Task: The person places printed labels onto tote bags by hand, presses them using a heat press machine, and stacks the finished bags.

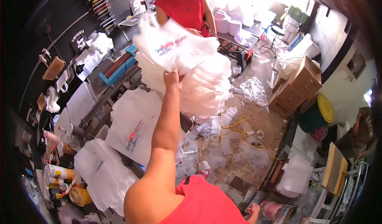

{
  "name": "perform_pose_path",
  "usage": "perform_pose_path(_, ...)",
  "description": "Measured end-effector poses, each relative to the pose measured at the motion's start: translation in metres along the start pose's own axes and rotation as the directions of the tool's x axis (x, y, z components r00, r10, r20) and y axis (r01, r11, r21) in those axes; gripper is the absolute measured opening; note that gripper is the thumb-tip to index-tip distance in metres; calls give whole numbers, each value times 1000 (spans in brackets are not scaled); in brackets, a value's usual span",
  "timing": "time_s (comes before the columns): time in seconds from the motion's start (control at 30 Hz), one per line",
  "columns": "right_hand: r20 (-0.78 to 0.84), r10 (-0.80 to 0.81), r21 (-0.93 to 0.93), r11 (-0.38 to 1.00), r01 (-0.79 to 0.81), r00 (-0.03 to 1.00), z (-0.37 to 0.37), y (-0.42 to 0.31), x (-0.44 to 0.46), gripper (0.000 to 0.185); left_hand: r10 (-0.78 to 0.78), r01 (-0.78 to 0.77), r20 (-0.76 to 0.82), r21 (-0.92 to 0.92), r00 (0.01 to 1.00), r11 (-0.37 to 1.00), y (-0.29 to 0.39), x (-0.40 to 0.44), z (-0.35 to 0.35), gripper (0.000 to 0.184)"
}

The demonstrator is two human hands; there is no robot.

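My left hand (pixel 172 80) reaches forward, its fingers closed on the near edge of a white plastic bag (pixel 159 39) printed in red and blue. That bag lies lifted and slanted over a tall pile of white plastic bags (pixel 203 85). Lower down, a flat stack of printed bags (pixel 129 126) spreads out left of my forearm, and another stack (pixel 101 172) lies nearer. My right hand (pixel 253 212) is low beside my red shirt, apart from the bags; its fingers look curled, and nothing shows in them.
Another person in a red sleeveless top (pixel 185 9) stands behind the pile. Cardboard boxes (pixel 296 87) and a green bin with a yellow lid (pixel 316 114) are on the right. A yellow cord (pixel 242 128) and plastic scraps litter the floor. Containers (pixel 59 172) crowd the left.
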State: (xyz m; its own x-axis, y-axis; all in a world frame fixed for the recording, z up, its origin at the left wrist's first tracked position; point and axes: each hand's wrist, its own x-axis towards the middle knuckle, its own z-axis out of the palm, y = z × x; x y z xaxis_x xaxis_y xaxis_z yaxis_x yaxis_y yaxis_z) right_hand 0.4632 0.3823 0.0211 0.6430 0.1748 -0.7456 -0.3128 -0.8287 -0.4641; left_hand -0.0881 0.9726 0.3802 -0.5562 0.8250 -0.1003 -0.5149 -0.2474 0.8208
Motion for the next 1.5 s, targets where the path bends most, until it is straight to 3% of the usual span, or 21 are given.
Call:
perform_pose_path(0.1, 22, 25, -8, 1000, -24, 999, -8, 30, 3, 17, -46, 45, -66, -19, 997, 999, -8, 14, -6, 38)
perform_pose_path(0.27, 86, 121, -109, 988, -112, 989, -20, 147, 98, 18, -65, 56, 5, 457, 998, 887, 5, 34, -15, 40)
perform_pose_path(0.33, 111, 15, -286, 958, 17, 994, -26, 160, 84, 18, 21, -43, 39, 744, 999, 667, -6, 63, -23, 48)
perform_pose_path(0.37, 160, -91, -454, 877, 155, 983, -32, 163, 74, 18, 13, -44, 47, 746, 999, 665, -8, 74, -34, 48)
perform_pose_path(0.47, 405, -308, -771, 391, 503, 861, -38, 170, 46, 17, 213, -265, 260, 964, 942, -8, 14, 54, -30, 62)
perform_pose_path(0.5, 501, -334, -797, 181, 576, 799, -35, 176, 40, 17, 274, -294, 282, 956, 920, 4, 32, 25, -25, 62)
perform_pose_path(0.53, 255, -161, -541, 793, 279, 953, -26, 217, 83, 20, 333, -325, 302, 946, 893, 12, 50, -4, -19, 62)
perform_pose_path(0.6, 169, 26, -139, 990, -2, 985, -23, 184, 33, 17, 517, -470, 408, 883, 752, -13, 53, -19, -19, 56)
perform_pose_path(0.63, 123, 119, 84, 988, -130, 985, -21, 172, 11, 16, 501, -488, 429, 873, 752, -14, 47, -14, -23, 56)
perform_pose_path(0.7, 65, 168, -72, 984, -164, 984, -20, 157, 3, 19, 393, -719, 710, 678, 585, -154, 22, 22, -37, 45)
perform_pose_path(0.73, 169, -118, -316, 934, 168, 978, -22, 226, 81, 19, 289, -710, 665, 700, 689, 82, 4, 54, -51, 38)
perform_pose_path(0.77, -35, 156, -8, 988, -156, 987, -21, 120, -44, 18, 313, -901, 881, 412, 355, -137, 2, 75, -63, 42)
perform_pose_path(0.87, -93, -23, 233, 972, 44, 995, -14, 161, -20, 26, 404, -923, 862, 372, 306, -95, 10, 43, -56, 29)
perform_pose_path(0.97, -410, -189, -251, 964, 89, 892, -6, 194, -19, 30, 497, -922, 787, 380, 366, 77, 7, -56, 20, 24)
perform_pose_path(1.03, -377, 16, -52, 998, -38, 926, -16, 176, -55, 30, 395, -857, 766, 495, 508, 142, -27, -107, 50, 25)
perform_pose_path(1.17, -424, 119, 53, 993, -107, 898, -12, 186, -102, 28, 122, -932, 967, 177, 225, 316, -185, -129, 33, 26)
perform_pose_path(1.2, -304, 232, 127, 971, -202, 924, -15, 194, -104, 26, -195, -906, 956, 274, 220, 323, -196, -175, 36, 26)
perform_pose_path(1.27, -317, 267, 177, 959, -220, 910, -8, 222, -110, 26, -544, -919, 835, 153, -76, 364, -260, -207, 7, 33)
perform_pose_path(1.37, -277, 347, 194, 934, -302, 896, -6, 269, -123, 28, -844, -879, 523, 340, -119, 334, -364, -232, -91, 31)
perform_pose_path(1.4, -214, 373, 135, 927, -351, 903, -9, 283, -125, 31, -925, -666, 318, 646, -210, 373, -329, -275, -97, 23)
perform_pose_path(1.5, -256, 398, 175, 915, -362, 881, -21, 306, -133, 35, -964, -671, 67, 705, -258, 228, -350, -303, -158, 22)
